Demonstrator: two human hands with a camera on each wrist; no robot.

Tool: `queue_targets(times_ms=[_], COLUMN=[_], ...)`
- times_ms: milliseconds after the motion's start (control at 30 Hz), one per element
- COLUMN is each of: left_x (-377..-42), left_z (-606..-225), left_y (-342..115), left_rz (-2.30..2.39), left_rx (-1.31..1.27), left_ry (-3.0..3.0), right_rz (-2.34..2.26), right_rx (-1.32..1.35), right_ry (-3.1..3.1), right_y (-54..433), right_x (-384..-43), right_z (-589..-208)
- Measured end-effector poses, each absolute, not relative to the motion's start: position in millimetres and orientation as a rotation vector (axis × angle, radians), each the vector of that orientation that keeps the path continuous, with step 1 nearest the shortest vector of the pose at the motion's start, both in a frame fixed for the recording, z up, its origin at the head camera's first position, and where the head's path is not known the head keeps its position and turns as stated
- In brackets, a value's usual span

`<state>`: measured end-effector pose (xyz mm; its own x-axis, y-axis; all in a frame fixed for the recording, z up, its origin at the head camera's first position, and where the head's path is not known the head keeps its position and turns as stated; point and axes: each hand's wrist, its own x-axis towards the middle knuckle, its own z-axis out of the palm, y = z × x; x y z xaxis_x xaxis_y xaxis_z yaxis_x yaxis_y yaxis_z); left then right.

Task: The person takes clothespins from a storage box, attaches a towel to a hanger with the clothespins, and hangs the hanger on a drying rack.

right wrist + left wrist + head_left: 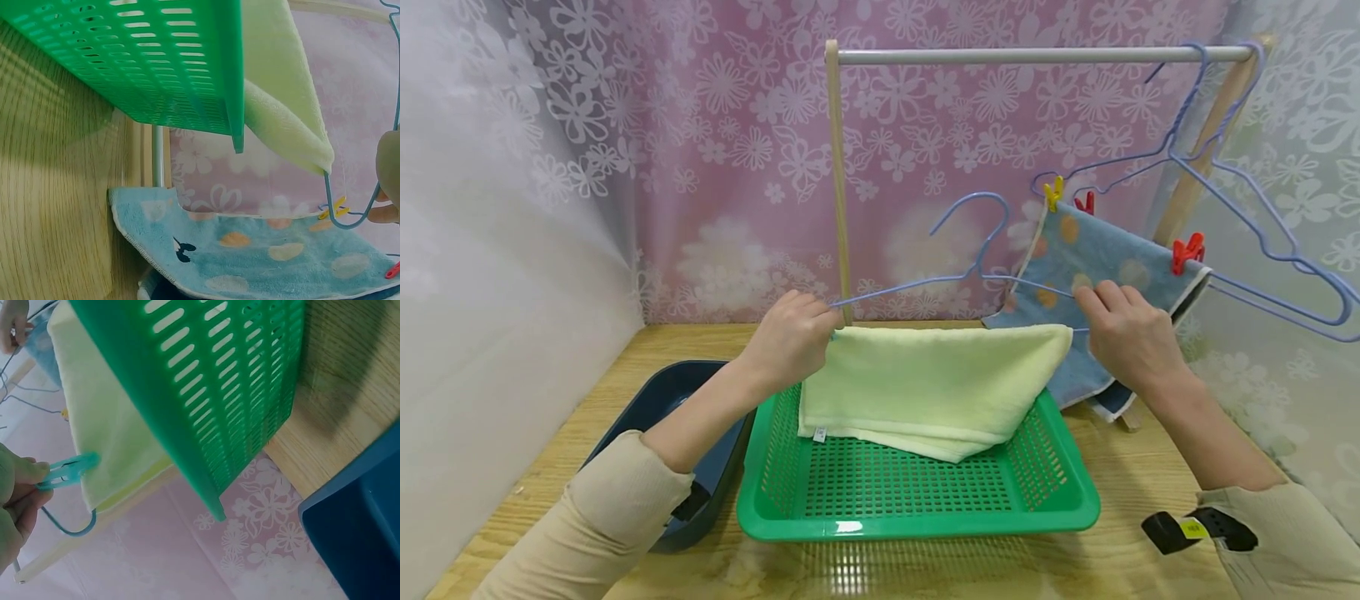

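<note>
A pale yellow towel (pixel 925 383) hangs folded over the bar of a blue wire hanger (pixel 910 286), above a green basket, its lower edge inside the basket's rim. My left hand (pixel 793 342) is at the hanger's left end. Between its thumb and fingers it pinches a teal clothespin (pixel 70 470), whose tip is on the towel's corner. My right hand (pixel 1131 337) grips the hanger's right end, just beyond the towel's edge. In the right wrist view, the bare hanger loop (pixel 342 224) runs from the towel to the fingers.
The green basket (pixel 917 527) stands on the wooden table, a dark blue tub (pixel 670 387) left of it. Behind, a rack with a metal rod (pixel 1000 56) carries blue hangers. A blue dotted towel (pixel 1097 250) hangs there with yellow (pixel 1054 193) and red clothespins (pixel 1187 252).
</note>
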<state>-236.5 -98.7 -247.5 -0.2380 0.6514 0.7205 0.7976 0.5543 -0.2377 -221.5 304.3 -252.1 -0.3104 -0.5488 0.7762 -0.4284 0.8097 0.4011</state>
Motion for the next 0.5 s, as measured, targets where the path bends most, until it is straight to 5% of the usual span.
queue_targets(times_ms=[500], left_x=[-235.7], left_z=[-249.2], left_y=[-98.0], left_rz=[0.229], left_rx=[-1.100], left_ry=[-1.875], right_rz=[-0.124], right_rx=[0.727], right_ry=[-1.948], right_y=[302.2], right_x=[-222.5], right_z=[-251.8])
